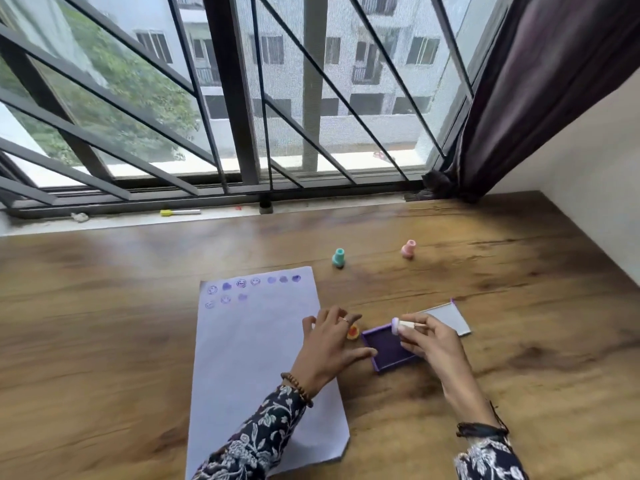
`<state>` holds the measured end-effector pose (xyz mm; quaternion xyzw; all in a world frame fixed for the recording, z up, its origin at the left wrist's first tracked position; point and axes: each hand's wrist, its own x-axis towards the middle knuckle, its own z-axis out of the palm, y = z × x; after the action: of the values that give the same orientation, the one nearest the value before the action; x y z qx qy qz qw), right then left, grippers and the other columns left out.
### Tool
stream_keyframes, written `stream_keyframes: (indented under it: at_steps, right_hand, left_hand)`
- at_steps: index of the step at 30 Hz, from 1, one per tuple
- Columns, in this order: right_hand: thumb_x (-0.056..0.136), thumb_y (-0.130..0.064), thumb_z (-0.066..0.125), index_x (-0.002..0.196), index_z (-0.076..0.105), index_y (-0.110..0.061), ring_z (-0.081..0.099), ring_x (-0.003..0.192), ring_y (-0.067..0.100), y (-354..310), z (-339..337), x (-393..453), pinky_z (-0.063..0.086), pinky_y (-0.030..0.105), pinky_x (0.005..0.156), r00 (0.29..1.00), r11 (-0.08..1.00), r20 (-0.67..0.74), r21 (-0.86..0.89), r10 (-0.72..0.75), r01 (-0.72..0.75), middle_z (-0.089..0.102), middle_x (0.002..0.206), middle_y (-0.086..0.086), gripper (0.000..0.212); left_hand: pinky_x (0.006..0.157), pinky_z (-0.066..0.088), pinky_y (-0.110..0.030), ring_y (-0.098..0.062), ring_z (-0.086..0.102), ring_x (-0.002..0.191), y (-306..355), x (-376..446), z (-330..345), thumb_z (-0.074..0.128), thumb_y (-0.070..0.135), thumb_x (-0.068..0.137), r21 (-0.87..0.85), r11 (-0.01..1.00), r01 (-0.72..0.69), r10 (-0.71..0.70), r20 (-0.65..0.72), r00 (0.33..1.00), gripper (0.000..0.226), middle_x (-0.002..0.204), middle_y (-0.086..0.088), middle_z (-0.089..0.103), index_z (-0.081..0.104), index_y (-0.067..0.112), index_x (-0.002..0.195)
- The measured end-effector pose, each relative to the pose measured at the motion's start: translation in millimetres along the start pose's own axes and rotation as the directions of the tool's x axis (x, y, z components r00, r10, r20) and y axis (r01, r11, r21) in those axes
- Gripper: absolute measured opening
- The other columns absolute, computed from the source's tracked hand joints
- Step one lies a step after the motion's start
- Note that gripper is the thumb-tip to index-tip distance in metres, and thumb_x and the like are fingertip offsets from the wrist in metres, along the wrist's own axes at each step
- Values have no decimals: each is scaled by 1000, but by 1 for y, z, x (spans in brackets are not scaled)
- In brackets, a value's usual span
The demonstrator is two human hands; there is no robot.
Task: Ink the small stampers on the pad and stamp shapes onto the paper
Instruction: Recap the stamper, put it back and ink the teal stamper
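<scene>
A white sheet of paper (256, 344) lies on the wooden table, with several purple stamped shapes along its top edge. Right of it sits the open purple ink pad (388, 348); its lid (450, 317) lies behind. My right hand (433, 344) holds a small white stamper (401, 325) tilted sideways just above the pad. My left hand (329, 348) rests flat with fingers spread on the paper's right edge, its thumb touching the pad's side. An orange-yellow stamper (353, 331) peeks out behind my left fingers. A teal stamper (338, 258) and a pink stamper (408, 249) stand farther back.
A barred window runs along the table's far edge, with a yellow-capped marker (180, 212) on the sill. A dark curtain (540, 91) hangs at the right beside a white wall. Bare wooden tabletop (104, 306) spreads to the left and right.
</scene>
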<state>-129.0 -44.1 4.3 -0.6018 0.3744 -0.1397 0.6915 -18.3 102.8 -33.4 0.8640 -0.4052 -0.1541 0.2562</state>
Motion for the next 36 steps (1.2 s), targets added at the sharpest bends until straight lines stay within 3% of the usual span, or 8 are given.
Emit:
stream_keyframes:
  at_steps: [5, 13, 17, 23, 29, 31, 33, 36]
  right_hand:
    - [82, 1, 61, 82, 65, -7, 60, 73, 13, 4, -3, -3, 54, 11, 58, 1000, 1000, -5, -19, -13, 13, 63, 76, 6, 9]
    - [81, -2, 63, 79, 66, -13, 61, 78, 14, 4, 8, -6, 55, 13, 60, 999, 998, 30, -62, -30, 32, 65, 80, 8, 12]
    - [80, -4, 65, 79, 67, -15, 63, 78, 12, 4, 13, -8, 55, 13, 61, 998, 998, 46, -46, -33, 35, 67, 81, 6, 11]
    - [79, -6, 66, 81, 68, -16, 65, 79, 13, 2, 17, -10, 56, 14, 62, 998, 998, 44, -51, -33, 35, 68, 83, 6, 10]
    - [78, -5, 67, 78, 68, -19, 64, 77, 11, -1, 16, -14, 56, 15, 64, 998, 997, 40, -61, -38, 40, 68, 80, 3, 14]
    - [77, -6, 68, 77, 69, -20, 64, 81, 14, -2, 16, -16, 57, 19, 66, 998, 997, 46, -72, -39, 42, 69, 81, 3, 13]
    - [75, -8, 70, 77, 70, -19, 64, 83, 15, -4, 16, -20, 55, 25, 72, 997, 995, 68, -85, -45, 51, 70, 82, 3, 12]
    - [72, -5, 72, 77, 70, -19, 64, 82, 11, -9, 18, -25, 51, 25, 76, 988, 983, 128, -152, -86, 105, 72, 80, -2, 15]
  left_hand:
    - [92, 15, -31, -13, 28, 124, 3, -5, 8, 57, 72, 64, 18, 1000, -26, 25, 36, 999, 85, 131, 4, 38, 34, 32, 135]
    - [85, 17, -29, -11, 46, 102, -4, -10, -8, 49, 23, 92, -99, 991, -86, 77, -89, 993, 18, 108, 1, 56, 59, 22, 106]
    - [81, 17, -23, -12, 52, 92, -3, -9, -11, 50, 24, 89, -102, 993, -61, 49, -111, 993, 18, 104, 2, 61, 61, 21, 103]
    - [78, 14, -24, -11, 47, 108, -4, -12, -10, 65, 43, 77, -17, 997, -75, 76, 70, 995, 46, 115, 3, 52, 55, 27, 119]
    - [79, 17, -24, -15, 53, 99, -3, -20, -9, 58, 26, 85, -21, 990, -137, 136, -19, 990, 14, 107, 2, 58, 64, 24, 99]
    - [85, 31, -26, -14, 58, 92, 0, -22, -9, 62, 22, 84, -164, 982, -90, 78, -80, 994, 15, 101, 0, 64, 67, 20, 98]
    - [79, 48, -21, -11, 64, 87, 6, -22, -15, 71, 19, 78, -495, 869, 28, -88, -98, 991, 19, 95, 0, 69, 70, 19, 96]
    - [72, 53, -16, -12, 67, 93, 13, -23, -23, 73, 18, 76, -869, 448, 209, -251, 103, 963, 24, 98, -4, 71, 69, 22, 99]
